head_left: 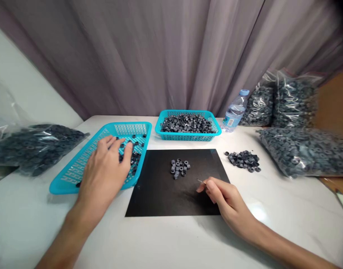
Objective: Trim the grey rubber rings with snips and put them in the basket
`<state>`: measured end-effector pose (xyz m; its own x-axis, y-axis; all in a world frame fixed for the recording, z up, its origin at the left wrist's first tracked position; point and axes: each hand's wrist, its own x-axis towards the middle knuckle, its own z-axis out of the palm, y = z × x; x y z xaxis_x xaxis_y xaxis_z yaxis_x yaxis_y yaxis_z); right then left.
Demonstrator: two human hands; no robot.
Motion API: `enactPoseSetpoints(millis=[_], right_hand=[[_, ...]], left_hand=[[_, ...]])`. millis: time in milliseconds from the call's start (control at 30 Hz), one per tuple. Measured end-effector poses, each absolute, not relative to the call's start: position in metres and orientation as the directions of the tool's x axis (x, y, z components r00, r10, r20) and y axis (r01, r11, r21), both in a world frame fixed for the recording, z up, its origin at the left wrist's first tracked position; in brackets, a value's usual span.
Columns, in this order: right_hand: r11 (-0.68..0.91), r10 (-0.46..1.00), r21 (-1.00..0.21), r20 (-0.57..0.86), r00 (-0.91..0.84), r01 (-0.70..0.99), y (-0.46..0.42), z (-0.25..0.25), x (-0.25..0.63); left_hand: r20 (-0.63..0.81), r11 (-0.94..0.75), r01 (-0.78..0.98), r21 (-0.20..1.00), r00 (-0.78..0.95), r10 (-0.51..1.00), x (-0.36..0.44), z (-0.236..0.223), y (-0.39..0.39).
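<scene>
My left hand (104, 170) is over the left turquoise basket (126, 129), its fingers apart and partly lowered inside. Small black rings (136, 157) lie in that basket near my thumb; I cannot see anything held. Over the right part of a black mat (160, 198), my right hand (224, 196) is closed in a pinch. A thin, pointed metal tool (199, 181) sticks out from between its thumb and fingers. Its far end is hidden in the palm. A small cluster of dark grey rings (180, 167) rests on the mat, to the left of the tool's tip and apart from it.
Behind the mat stands another turquoise basket (188, 137), heaped with rings. To the right lie a loose pile of rings (245, 160) and a full plastic bag (305, 151). A water bottle (235, 112) and more bags (296, 101) stand behind. Another bag (45, 145) is at left.
</scene>
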<state>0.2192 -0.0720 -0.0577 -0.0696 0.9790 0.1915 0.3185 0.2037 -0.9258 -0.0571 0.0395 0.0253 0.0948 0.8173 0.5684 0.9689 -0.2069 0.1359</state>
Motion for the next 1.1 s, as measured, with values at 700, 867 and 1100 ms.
enactPoseSetpoints(millis=[700, 867, 1100], right_hand=[[0.234, 0.972, -0.910, 0.219, -0.080, 0.343, -0.070, -0.057, 0.219], [0.244, 0.970, -0.904, 0.228, -0.085, 0.352, -0.070, -0.056, 0.219], [0.242, 0.970, -0.905, 0.225, -0.089, 0.350, -0.072, -0.057, 0.219]], left_hand=[[0.453, -0.702, 0.710, 0.058, 0.608, 0.652, -0.001, -0.033, 0.011], [0.439, -0.686, 0.718, 0.117, 0.582, 0.684, -0.002, -0.032, 0.014], [0.510, -0.652, 0.618, 0.438, 0.427, 0.747, 0.001, -0.023, 0.008]])
